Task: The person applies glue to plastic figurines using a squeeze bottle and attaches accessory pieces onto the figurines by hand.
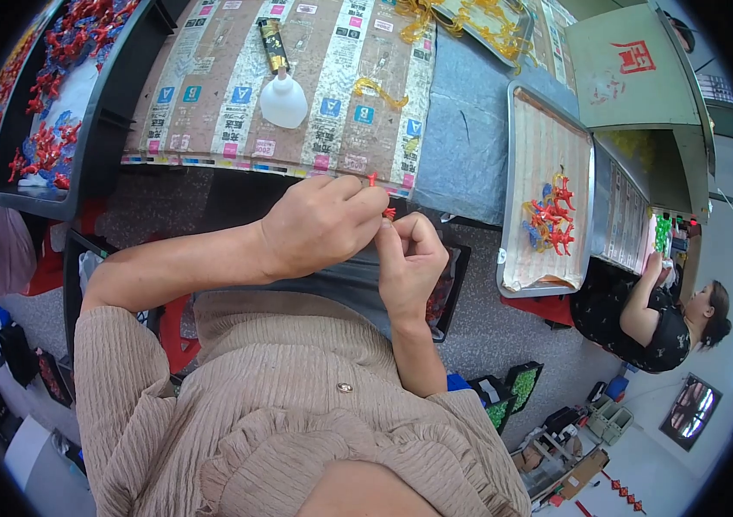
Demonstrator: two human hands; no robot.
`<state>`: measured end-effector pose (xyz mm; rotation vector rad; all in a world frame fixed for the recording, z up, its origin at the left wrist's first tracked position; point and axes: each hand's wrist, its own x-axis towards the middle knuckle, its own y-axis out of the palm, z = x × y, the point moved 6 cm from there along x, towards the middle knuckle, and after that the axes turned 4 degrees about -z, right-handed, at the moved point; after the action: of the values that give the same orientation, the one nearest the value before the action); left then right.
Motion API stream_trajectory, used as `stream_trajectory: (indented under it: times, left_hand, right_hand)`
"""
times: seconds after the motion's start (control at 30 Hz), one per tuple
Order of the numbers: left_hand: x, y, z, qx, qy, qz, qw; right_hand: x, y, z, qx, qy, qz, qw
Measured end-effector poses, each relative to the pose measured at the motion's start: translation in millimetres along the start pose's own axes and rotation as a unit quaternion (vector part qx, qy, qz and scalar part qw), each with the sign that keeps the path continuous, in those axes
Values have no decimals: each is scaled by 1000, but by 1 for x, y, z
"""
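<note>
Both my hands meet just off the near edge of the worktable. My left hand is closed in a pinch on a small red plastic piece, part of which pokes up past the fingers. Thumb and fingers of my right hand pinch the same piece from below, close to the left fingertips. Most of its shape is hidden by the fingers. Beyond the hands lie a white flat-bladed scraper with a black and gold handle and a thin yellow plastic piece.
At right, a metal tray holds red, blue and yellow pieces. A black crate of red and blue pieces stands left. Yellow pieces fill a far tray. A green metal cabinet and another person are at right.
</note>
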<state>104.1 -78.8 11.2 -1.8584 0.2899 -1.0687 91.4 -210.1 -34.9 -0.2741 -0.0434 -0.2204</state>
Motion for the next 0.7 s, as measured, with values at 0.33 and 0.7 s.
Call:
stream_trajectory:
  times: [0.33, 0.7]
  left_hand:
    - [1, -1, 1, -4, 10, -10, 1000]
    - [0, 0, 2, -12, 16, -23, 1000]
  right_hand:
    - [4, 0, 12, -14, -71, 9, 997]
    - [5, -1, 4, -20, 11, 8, 1000]
